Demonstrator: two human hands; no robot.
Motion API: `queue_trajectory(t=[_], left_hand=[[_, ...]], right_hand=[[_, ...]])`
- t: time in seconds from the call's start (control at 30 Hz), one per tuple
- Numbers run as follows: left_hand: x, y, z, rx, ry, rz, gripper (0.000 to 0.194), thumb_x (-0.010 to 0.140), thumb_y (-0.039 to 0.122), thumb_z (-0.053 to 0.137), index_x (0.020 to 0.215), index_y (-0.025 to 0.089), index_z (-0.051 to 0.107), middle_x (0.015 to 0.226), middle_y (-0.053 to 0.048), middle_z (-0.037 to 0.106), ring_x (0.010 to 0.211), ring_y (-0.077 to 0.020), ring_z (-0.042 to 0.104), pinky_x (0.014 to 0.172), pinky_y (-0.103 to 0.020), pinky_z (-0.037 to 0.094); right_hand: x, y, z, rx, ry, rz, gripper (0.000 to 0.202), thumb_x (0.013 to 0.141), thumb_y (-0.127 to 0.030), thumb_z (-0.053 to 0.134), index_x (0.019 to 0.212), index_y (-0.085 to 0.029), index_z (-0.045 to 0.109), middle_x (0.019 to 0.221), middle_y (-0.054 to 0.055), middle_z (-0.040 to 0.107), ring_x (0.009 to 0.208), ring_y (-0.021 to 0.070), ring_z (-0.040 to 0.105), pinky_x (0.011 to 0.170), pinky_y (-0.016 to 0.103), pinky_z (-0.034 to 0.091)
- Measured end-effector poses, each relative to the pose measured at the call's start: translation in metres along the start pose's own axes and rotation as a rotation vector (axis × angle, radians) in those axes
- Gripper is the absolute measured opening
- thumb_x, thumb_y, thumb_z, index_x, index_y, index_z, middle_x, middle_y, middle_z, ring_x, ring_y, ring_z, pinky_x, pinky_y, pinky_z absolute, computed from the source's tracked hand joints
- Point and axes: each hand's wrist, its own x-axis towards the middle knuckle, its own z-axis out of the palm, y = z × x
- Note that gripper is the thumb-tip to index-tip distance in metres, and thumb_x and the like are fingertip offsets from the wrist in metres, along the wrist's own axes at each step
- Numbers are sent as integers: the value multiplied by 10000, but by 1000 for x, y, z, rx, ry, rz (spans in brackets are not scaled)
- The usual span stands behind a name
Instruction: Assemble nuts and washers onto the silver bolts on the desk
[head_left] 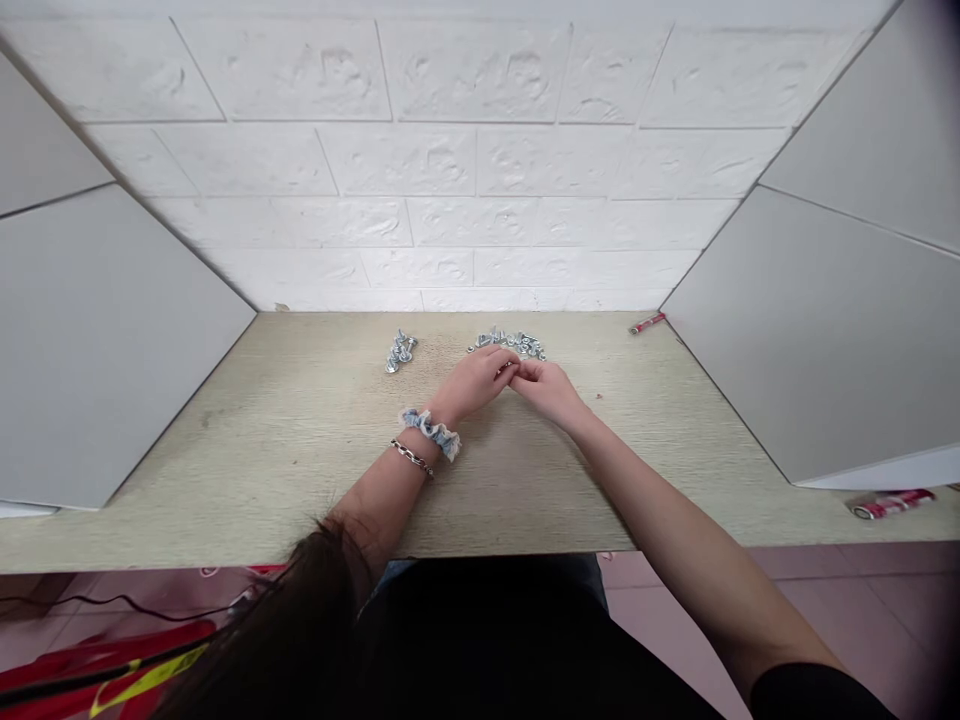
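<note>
My left hand (480, 380), with a scrunchie (431, 432) and a chain bracelet (412, 457) at its wrist, meets my right hand (547, 390) over the middle of the table. The fingertips of both hands are pinched together. A small dark metallic bit shows between the left fingers, too small to name. Just behind the hands lies a spread of silvery bolts or screws (517, 343), partly covered by the left hand. To the left is a smaller pile of similar hardware (401, 350).
The pale wooden table (262, 430) ends at a white brick-patterned wall (442, 160). Grey panels stand at the left (112, 350) and right (810, 330). A red tube-like item (647, 323) lies at the back right, another red cylinder (892, 503) at the front right.
</note>
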Motion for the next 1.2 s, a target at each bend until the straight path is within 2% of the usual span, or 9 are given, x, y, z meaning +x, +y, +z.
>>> queue_trajectory(t=[0.13,0.23,0.4,0.6,0.83,0.93,1.03,1.2], left_hand=[[2,0,-2,80,3,-74,171,874,258,459,899,163,599,858,-52,595,780,-164,540,719,-266,401],[3,2,-1,107,-3,-106,224,897,255,415,834,157,606,803,-49,603,755,-168,541,698,-268,389],[3,2,3,89,-22,-141,217,881,239,435,759,154,593,774,-45,601,739,-168,537,671,-263,365],[2,-4,-7,16,-46,-274,419,881,424,383,565,168,485,548,-8,493,537,-140,437,538,-262,278],[1,-16,-12,-49,-41,-335,398,837,405,427,514,171,424,486,14,437,492,-126,382,505,-262,235],[2,-16,-17,-50,3,-339,392,839,418,414,539,172,474,496,8,458,499,-130,403,506,-263,243],[2,-17,-28,-16,112,-365,374,845,397,409,570,169,519,508,-2,484,514,-137,425,518,-265,255],[1,-25,-45,39,279,-424,339,843,361,424,600,166,557,519,-6,495,528,-140,433,537,-270,266]], right_hand=[[2,4,0,-22,84,18,137,688,-314,528,708,-184,564,653,-20,560,624,138,490,582,251,352],[3,6,0,-42,131,27,145,688,-327,525,720,-188,552,630,-27,534,589,127,459,553,245,335],[4,10,5,-52,122,44,94,675,-282,511,691,-190,519,608,-32,516,594,129,461,562,245,335],[2,9,3,-144,184,50,87,714,-289,483,704,-205,465,624,-31,520,578,135,467,570,257,342],[4,11,1,-283,142,-43,134,754,-314,506,723,-197,563,781,18,594,695,159,511,664,283,358],[4,9,0,-338,152,-66,161,748,-324,529,690,-187,590,746,26,575,716,168,505,676,287,355],[5,7,-1,-318,134,-20,154,751,-305,530,669,-186,583,676,7,570,673,161,501,639,278,348],[6,9,1,-275,109,25,102,740,-273,562,689,-188,587,695,9,595,679,159,522,644,273,360]])
